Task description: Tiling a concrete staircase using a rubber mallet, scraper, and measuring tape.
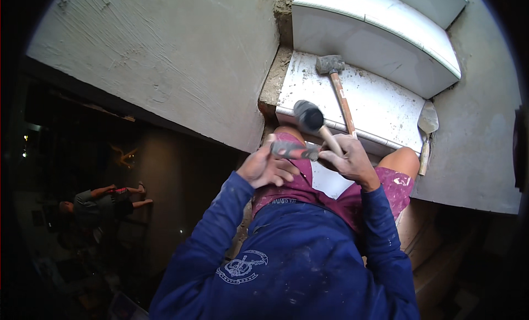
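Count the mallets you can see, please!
2. The black-headed mallet is in the right hand; the grey-headed mallet lies on the white step. Others could be hidden from view.

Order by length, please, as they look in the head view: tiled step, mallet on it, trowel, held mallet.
1. Tiled step
2. Mallet on step
3. Trowel, held mallet: alike; nearness makes ranking unsure

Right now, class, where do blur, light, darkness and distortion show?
Head view: motion blur on the black-headed mallet and red-and-grey tool; head view: white steps brightly lit, distant person dim at left; head view: fisheye rim rounds into black.
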Motion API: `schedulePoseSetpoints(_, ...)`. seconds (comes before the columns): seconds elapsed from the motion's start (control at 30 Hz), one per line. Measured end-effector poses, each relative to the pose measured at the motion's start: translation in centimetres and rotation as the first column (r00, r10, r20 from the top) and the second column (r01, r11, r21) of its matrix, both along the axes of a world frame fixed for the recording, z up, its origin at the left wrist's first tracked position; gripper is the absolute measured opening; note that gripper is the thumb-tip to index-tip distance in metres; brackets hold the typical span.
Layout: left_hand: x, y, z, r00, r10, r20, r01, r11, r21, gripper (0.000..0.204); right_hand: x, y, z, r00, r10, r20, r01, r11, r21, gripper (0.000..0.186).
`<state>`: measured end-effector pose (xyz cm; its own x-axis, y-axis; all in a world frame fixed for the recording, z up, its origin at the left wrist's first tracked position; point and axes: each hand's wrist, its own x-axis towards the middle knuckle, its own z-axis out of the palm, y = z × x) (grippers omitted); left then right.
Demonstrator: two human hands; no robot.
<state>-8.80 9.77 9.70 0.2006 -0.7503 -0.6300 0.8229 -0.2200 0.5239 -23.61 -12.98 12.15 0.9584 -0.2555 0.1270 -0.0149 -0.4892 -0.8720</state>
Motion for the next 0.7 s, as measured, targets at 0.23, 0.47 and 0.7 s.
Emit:
schedulePoseSetpoints(0.23,-1.9,-3.9,0.9,0.971,-0.239,-0.021,0.223,0.931,-0.288,0.052,-0.8,-1.4,-1.0,0.968,0.057,0.244,0.011,0.963,-0.268,0.026)
schedulePoseSetpoints(0.47,1.0,-7.1,-0.2,0.792,0.111,0.600,-0.044,0.991,-0.126,0.055,1.0,-6.6,-2.8,0.773,-0.620,0.135,0.630,0.774,-0.057,0.024)
schedulePoseSetpoints(0.7,2.7,-10.9,-2.2,0.813,0.340,0.473,-0.299,0.940,-0.163,0.037,6.8,-9.4,-7.9,0.768,-0.625,-0.139,0.559,0.760,-0.330,0.031)
